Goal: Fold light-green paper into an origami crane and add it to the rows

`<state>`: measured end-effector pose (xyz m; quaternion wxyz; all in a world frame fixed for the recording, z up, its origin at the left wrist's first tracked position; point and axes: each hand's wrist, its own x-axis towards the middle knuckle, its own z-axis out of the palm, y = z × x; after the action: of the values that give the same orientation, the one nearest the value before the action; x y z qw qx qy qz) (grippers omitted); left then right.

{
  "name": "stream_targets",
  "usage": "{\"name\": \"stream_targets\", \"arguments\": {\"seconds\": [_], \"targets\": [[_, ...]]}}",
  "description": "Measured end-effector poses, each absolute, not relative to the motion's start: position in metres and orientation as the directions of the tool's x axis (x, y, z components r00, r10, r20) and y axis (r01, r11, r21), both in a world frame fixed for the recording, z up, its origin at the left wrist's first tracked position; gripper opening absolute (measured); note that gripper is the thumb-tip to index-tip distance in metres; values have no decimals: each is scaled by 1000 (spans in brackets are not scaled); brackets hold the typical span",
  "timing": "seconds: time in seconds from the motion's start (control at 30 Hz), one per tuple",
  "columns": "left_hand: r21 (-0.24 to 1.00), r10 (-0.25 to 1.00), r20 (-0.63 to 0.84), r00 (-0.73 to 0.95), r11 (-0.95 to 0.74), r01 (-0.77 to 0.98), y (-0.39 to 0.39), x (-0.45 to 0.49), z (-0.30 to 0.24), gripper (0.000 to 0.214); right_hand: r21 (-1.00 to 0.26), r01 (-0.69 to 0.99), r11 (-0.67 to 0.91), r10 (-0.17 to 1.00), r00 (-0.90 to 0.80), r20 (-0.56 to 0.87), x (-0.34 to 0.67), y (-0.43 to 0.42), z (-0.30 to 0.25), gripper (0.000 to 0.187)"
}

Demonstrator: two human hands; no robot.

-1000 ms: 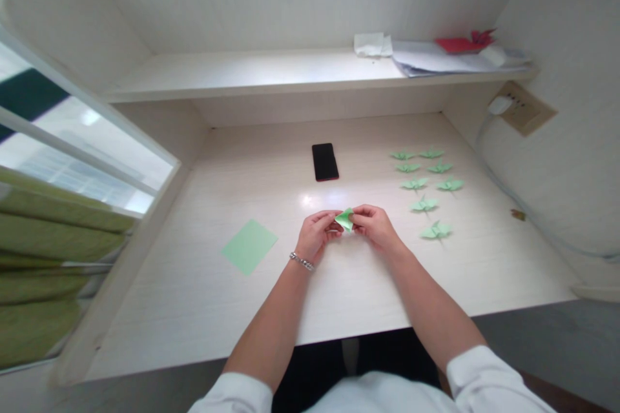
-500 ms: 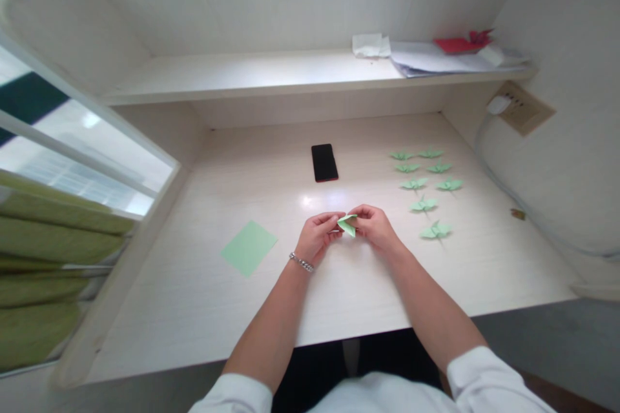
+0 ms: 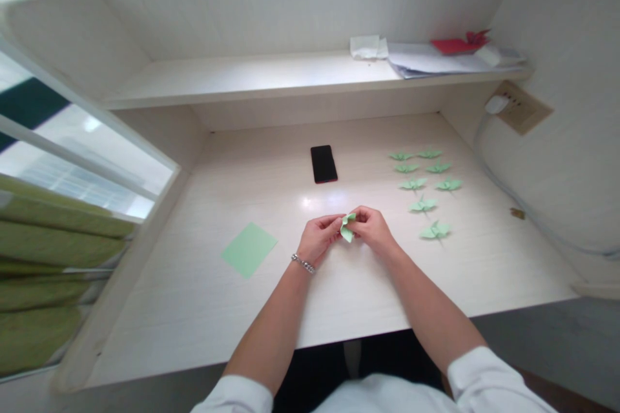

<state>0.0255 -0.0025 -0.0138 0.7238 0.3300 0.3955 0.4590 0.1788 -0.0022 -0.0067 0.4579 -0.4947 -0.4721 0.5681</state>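
Between my hands, just above the desk, is a small folded piece of light green paper (image 3: 347, 228) with its flaps spread, shaped much like a paper crane. My left hand (image 3: 319, 237) pinches its left side between thumb and fingers. From the right, my right hand (image 3: 372, 228) grips the other side, thumb and forefinger closed on it. Fingers cover part of the folds. Several finished green paper cranes (image 3: 423, 205) stand in two loose columns to the right. A flat square of green paper (image 3: 249, 250) lies left of my left hand.
A black phone (image 3: 323, 164) lies beyond my hands on the white desk (image 3: 194, 310). Above it runs a shelf (image 3: 232, 74) with papers (image 3: 426, 59) and a red folded piece (image 3: 477, 37). A cable (image 3: 504, 193) hangs from a wall socket (image 3: 522, 107) at right.
The folded green paper has turned between my fingers, and its flaps now point up and down instead of sideways. Both hands keep hold of it in nearly the same place.
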Motion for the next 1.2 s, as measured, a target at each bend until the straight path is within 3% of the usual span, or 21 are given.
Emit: {"name": "stream_targets", "arguments": {"seconds": [0.6, 1.07, 1.2], "targets": [[884, 928, -224, 297, 322, -338, 0, 22, -18, 43, -987, -7, -163, 985, -61, -162, 177, 3, -16, 22], [874, 941, -266, 207, 326, -359, 0, 24, -15, 37, -941, -224, -254, 954, -216, -207, 182, 1, -11, 34], [885, 947, -257, 192, 310, -348, -1, 26, -18, 36, -947, -205, -249, 962, -166, -217, 181, 2, -13, 31]]}}
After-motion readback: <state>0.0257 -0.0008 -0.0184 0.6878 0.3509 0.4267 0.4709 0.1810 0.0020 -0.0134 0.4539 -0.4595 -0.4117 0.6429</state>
